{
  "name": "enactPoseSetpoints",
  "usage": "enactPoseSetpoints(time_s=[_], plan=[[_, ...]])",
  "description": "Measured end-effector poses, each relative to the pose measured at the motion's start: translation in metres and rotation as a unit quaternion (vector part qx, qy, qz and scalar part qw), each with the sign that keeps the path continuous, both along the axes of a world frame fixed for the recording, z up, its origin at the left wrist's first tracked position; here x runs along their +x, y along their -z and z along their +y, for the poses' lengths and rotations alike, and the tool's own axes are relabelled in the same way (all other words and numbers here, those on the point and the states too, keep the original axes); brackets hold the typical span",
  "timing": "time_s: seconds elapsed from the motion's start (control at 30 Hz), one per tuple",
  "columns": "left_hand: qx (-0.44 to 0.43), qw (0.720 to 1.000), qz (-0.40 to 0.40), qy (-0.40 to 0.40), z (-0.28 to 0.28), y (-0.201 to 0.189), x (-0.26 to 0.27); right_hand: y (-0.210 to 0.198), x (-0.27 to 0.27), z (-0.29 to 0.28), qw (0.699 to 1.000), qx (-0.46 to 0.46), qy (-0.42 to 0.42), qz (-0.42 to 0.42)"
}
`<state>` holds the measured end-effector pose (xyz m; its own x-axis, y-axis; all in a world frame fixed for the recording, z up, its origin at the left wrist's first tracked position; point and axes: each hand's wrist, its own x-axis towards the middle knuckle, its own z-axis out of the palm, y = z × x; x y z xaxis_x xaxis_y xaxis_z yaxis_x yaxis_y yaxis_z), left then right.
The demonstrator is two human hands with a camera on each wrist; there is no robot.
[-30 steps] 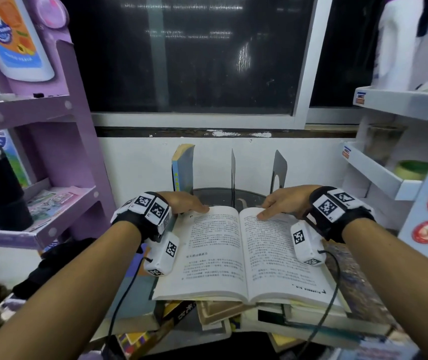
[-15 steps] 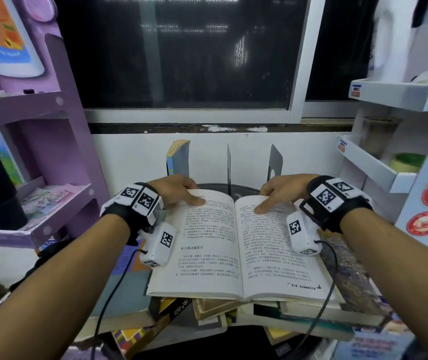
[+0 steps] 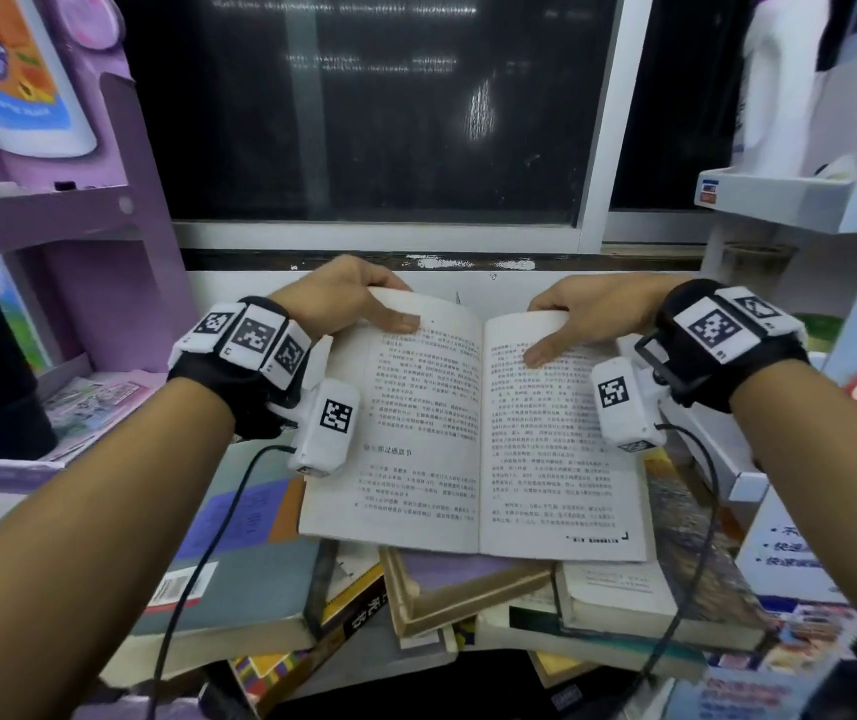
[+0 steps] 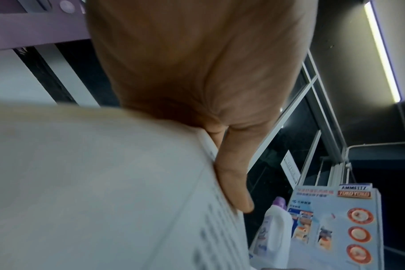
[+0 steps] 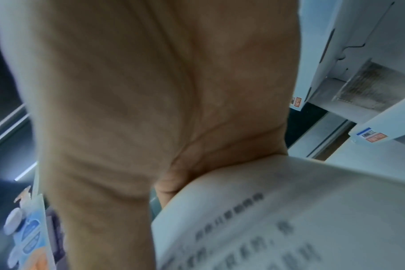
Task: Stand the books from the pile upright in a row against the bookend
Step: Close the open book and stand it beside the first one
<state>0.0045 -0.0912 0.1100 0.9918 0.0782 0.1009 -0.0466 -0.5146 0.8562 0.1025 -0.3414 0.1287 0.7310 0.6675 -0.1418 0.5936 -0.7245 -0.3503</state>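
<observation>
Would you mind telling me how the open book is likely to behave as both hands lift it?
The open book looks like a paperback, so it will probably flex and sag at the spine. Held only by the left hand and right hand at its far edge, its loose pages may flop shut.

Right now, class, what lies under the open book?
Under the open book lies the pile: closed books lying flat, a grey one at the left, a tan one beneath the spine. Both hands grip its far edge. What lies under its middle is covered.

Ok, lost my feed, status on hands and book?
Left hand and right hand grip open book at top corners. Above pile. Bookend hidden.
</observation>
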Motion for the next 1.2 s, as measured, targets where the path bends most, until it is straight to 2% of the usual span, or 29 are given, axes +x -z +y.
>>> enactPoseSetpoints(time_s=[0.2, 0.4, 0.5, 0.63, 0.9, 1.03, 1.2], plan=[[-0.048, 0.995, -0.083, -0.021, 0.0, -0.018, -0.011, -0.022, -0.005, 0.007, 0.997, 0.033, 0.01, -0.075], [-0.043, 0.983, -0.148, -0.098, 0.009, 0.0, -0.011, -0.018, -0.003, 0.003, 0.988, 0.061, 0.05, -0.134], [-0.064, 0.972, -0.176, -0.141, 0.014, 0.009, -0.013, -0.018, -0.002, -0.01, 0.986, 0.09, 0.077, -0.117], [-0.112, 0.97, -0.168, -0.133, 0.017, 0.013, -0.019, -0.014, -0.006, -0.019, 0.98, 0.168, 0.088, -0.058], [-0.181, 0.953, -0.191, -0.15, -0.002, 0.014, -0.02, -0.007, -0.022, -0.006, 0.937, 0.322, 0.104, -0.092], [-0.227, 0.948, -0.173, -0.138, -0.014, 0.013, -0.016, -0.003, -0.029, 0.007, 0.912, 0.379, 0.129, -0.094], [-0.186, 0.961, -0.168, -0.117, -0.029, 0.008, -0.019, -0.006, -0.052, 0.017, 0.901, 0.425, 0.086, -0.012]])
